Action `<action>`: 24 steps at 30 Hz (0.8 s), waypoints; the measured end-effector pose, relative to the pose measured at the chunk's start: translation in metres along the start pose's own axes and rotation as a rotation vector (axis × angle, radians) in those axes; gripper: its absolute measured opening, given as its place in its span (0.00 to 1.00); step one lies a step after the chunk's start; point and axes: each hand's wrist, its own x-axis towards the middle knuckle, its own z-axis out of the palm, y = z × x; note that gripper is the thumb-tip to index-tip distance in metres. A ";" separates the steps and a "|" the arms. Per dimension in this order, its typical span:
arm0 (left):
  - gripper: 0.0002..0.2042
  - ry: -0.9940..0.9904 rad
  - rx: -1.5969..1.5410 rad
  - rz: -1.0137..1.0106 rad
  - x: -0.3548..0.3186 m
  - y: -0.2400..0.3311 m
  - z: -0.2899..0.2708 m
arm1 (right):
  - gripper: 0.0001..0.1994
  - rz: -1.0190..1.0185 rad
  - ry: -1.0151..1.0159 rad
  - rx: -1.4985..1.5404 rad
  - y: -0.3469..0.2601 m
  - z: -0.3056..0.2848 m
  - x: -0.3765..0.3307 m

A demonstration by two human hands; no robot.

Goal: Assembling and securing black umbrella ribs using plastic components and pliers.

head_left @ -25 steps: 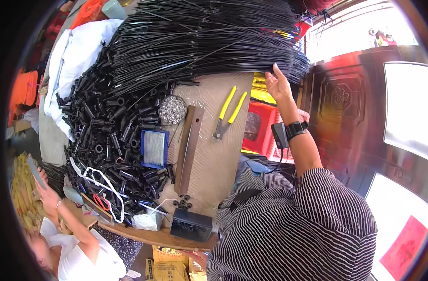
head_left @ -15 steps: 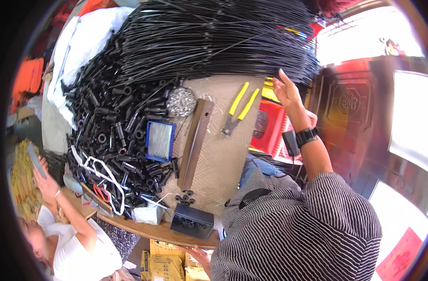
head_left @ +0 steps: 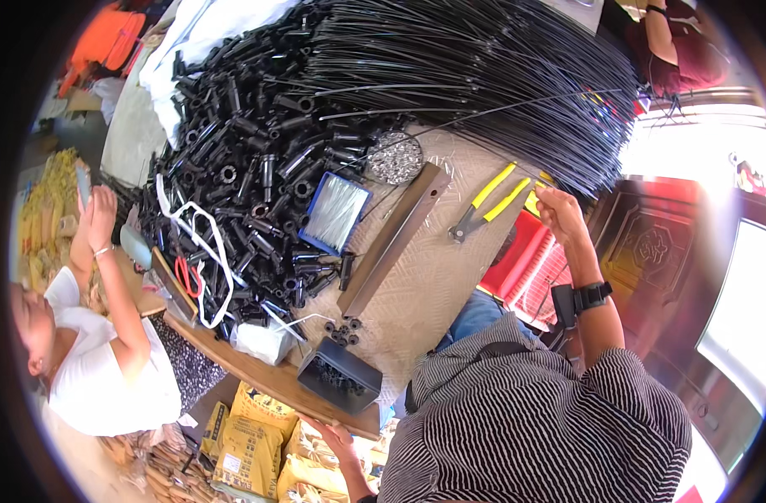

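My right hand [head_left: 563, 216] is raised at the right of the table, fingers drawn together beside the near ends of a large bundle of long black rods [head_left: 483, 92]. What the fingertips hold, if anything, is too small to make out. Just left of it, pliers with yellow handles [head_left: 494, 199] lie on the cardboard-coloured table cover [head_left: 429, 277]. At the table's near edge, my left hand [head_left: 337, 438] has its fingers stretched out, below a dark bin [head_left: 341, 377] of small black parts.
Black tubular fittings [head_left: 240, 168] are heaped at left. Around the middle lie a brown metal bar [head_left: 395, 239], a blue tray of clear sticks [head_left: 337, 214] and a round dish of small metal pieces [head_left: 394, 158]. Red crates [head_left: 530, 260] stand at right. Another person in white [head_left: 106, 360] works at left.
The view has turned, so the table's things appear shifted right and tilted. My right hand's fingers went from spread to drawn together. My left hand stays by the table edge.
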 end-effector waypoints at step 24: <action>0.43 0.040 -0.248 0.046 0.007 0.003 0.008 | 0.22 -1.678 -0.326 -1.519 -0.090 0.213 0.034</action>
